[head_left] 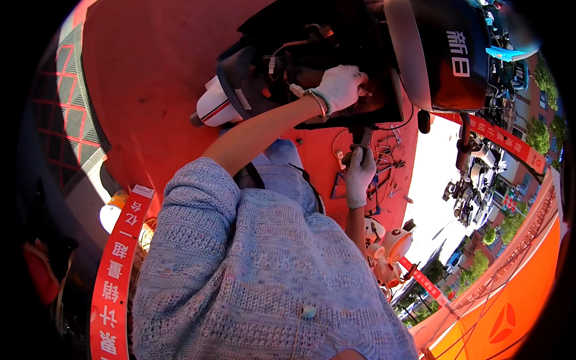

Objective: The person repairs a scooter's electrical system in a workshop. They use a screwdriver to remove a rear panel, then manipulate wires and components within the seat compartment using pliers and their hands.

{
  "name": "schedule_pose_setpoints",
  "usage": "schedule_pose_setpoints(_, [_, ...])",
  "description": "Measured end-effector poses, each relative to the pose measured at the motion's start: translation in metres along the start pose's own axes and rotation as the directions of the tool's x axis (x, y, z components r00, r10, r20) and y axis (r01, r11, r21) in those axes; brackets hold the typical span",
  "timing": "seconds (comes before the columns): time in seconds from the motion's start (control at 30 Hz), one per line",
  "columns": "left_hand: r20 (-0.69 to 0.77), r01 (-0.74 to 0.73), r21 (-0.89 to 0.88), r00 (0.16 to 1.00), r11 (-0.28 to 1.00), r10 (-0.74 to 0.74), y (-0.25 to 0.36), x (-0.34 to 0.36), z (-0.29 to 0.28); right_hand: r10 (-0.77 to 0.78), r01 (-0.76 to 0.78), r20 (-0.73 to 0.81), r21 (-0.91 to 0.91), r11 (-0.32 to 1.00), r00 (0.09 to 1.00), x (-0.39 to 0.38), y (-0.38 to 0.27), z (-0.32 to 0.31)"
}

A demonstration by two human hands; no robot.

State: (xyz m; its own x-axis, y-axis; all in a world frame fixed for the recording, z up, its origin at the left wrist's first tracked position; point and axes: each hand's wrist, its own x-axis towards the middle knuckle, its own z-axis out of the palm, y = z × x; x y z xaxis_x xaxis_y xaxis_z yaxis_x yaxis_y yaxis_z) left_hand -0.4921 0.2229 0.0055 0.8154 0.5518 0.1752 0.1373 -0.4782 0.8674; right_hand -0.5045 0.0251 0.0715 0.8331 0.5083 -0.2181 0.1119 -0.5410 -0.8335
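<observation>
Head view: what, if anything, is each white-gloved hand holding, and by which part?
Left white-gloved hand: inside the open black housing, hold cannot be told. Right white-gloved hand: apparently closed on a dark object, gripped part unclear.

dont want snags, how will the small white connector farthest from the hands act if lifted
The small white rectangular connector would likely feel light, being tiny compared with the white-gloved left hand. It may dangle, as the thin, pale wire near it curves loosely.

Hand tools (396, 163) lie on red flooring (162, 72) near an opened-up scooter (217, 103) at an open-air repair area, orange canopy (528, 291) and parked scooters (478, 174) nearby.
</observation>
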Motion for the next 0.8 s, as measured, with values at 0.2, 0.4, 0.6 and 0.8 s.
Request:
schedule_pose_setpoints(0.2, [0.408, 0.227, -0.099, 0.897, 0.969, -0.168, -0.019, -0.125, -0.094, 0.209, -0.126, -0.358, 0.240, 0.963, 0.910, -0.016, 0.020, -0.038])
schedule_pose_setpoints(0.4, [0.402, 0.192, 0.738, 0.646, 0.647, -0.649, -0.073, -0.226, -0.152, 0.207, -0.017, -0.172, 0.727, 0.686, 0.963, 0.057, 0.027, -0.087])
schedule_pose_setpoints(0.6, [0.330, 0.393, 0.452, 0.760, 0.801, -0.560, -0.016, -0.194, -0.116, 0.038, -0.172, 0.192, 0.755, 0.632, 0.981, 0.101, 0.047, -0.082])
schedule_pose_setpoints(0.8, [0.026, 0.188, 0.037, 0.982, 0.981, -0.189, 0.015, -0.138, -0.014, 0.022, -0.441, 0.508, 0.724, 0.530, 0.861, 0.079, 0.037, -0.096])
